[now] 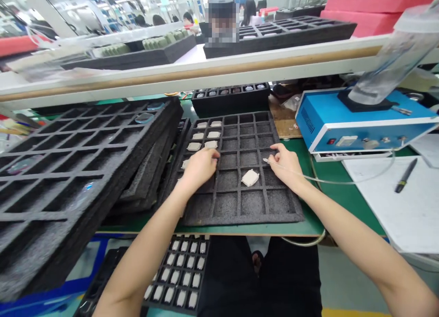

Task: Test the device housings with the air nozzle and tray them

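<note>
Tubing (345, 183) lies pinched in right grip (286, 165) near a white piece (250, 177), left grip (201, 165) too hidden to tell.

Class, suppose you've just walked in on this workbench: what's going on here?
A person is working over a black foam tray. Their right hand holds the end of a thin clear tube, which trails off toward a blue control box. The left hand is over the tray's left side, near several pale pieces; whether it touches one is hidden. Another pale piece lies askew between the hands.
</note>
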The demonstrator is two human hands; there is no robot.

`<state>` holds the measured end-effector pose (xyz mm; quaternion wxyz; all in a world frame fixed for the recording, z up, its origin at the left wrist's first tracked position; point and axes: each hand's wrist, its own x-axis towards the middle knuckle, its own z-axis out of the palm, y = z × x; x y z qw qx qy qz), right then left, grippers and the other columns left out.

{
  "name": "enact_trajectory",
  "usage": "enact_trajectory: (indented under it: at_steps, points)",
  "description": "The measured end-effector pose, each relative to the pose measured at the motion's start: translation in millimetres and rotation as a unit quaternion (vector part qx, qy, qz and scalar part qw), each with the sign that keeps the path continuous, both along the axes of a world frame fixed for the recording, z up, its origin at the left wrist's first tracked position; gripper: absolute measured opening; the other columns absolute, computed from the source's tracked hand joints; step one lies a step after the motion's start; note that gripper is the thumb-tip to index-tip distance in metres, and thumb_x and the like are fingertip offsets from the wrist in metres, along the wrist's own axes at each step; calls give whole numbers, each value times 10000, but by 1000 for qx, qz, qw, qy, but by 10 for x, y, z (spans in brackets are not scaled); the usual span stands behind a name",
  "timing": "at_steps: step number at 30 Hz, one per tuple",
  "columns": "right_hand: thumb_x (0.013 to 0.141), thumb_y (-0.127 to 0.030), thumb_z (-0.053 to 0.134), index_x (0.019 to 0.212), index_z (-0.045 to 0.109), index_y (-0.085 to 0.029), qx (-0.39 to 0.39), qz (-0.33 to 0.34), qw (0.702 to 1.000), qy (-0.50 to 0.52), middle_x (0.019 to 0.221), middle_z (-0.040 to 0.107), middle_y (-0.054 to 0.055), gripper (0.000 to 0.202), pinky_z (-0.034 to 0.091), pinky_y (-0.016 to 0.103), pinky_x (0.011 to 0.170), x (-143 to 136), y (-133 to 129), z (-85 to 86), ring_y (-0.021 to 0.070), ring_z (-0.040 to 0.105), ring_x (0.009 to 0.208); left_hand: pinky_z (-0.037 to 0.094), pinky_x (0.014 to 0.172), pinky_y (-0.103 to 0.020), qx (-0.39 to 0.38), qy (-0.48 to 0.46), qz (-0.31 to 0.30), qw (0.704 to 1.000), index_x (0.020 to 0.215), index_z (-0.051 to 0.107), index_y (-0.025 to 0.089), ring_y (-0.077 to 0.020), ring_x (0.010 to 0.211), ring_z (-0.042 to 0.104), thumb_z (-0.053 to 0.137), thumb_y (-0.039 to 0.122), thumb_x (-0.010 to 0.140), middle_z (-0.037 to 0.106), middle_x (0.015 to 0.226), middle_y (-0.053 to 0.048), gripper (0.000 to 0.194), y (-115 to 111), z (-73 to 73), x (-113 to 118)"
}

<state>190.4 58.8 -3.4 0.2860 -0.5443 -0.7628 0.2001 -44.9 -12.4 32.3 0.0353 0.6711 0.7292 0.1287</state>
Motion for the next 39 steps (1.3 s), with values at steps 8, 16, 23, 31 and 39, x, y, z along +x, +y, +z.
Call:
enact_trajectory:
  at_steps: [8, 16, 23, 31, 39]
  points:
    - [774, -227, 482, 993, 618, -190, 18, 9, 999, -44, 637, 659, 16, 260, 361, 274, 585, -20, -59, 6, 193, 596, 622, 445, 704, -281, -100, 18, -34, 994, 897, 714, 221, -245, 816, 643, 658, 255, 618, 717, 861, -48, 286, 175, 78, -494]
    - [771, -247, 506, 812, 641, -212, 42, 18, 999, 14, 637, 664, -2, 145, 372, 253, 572, -33, -105, -10, 160, 589, 582, 402, 684, -268, 99, -58, -106, 988, 877, 629, 169, -181, 776, 562, 543, 275, 768, 612, 867, -59, 174, 52, 178, -23]
    - [796, -223, 489, 808, 649, -171, 111, 71, 978, 162, 779, 669, 33, 169, 425, 227, 603, -32, -168, 69, 120, 566, 592, 445, 660, -270, 93, -373, -119, 916, 767, 619, 149, -143, 685, 561, 684, 282, 671, 633, 750, -27, 177, 244, 7, 497]
    - [763, -324, 576, 814, 689, -139, -71, 146, 950, 268, 683, 664, 33, 223, 438, 221, 505, -86, -142, 8, 110, 545, 522, 461, 760, -268, -15, -705, -68, 705, 784, 581, 149, -123, 754, 604, 690, 358, 696, 650, 795, -16, 252, 227, -247, 679]
    - [728, -374, 635, 815, 678, -118, -168, 176, 903, 353, 659, 650, 31, 274, 413, 197, 420, -85, -116, 21, 68, 488, 432, 448, 741, -250, -8, -705, -65, 706, 851, 659, 149, -109, 740, 572, 710, 339, 682, 655, 821, -12, 259, 197, -260, 667]
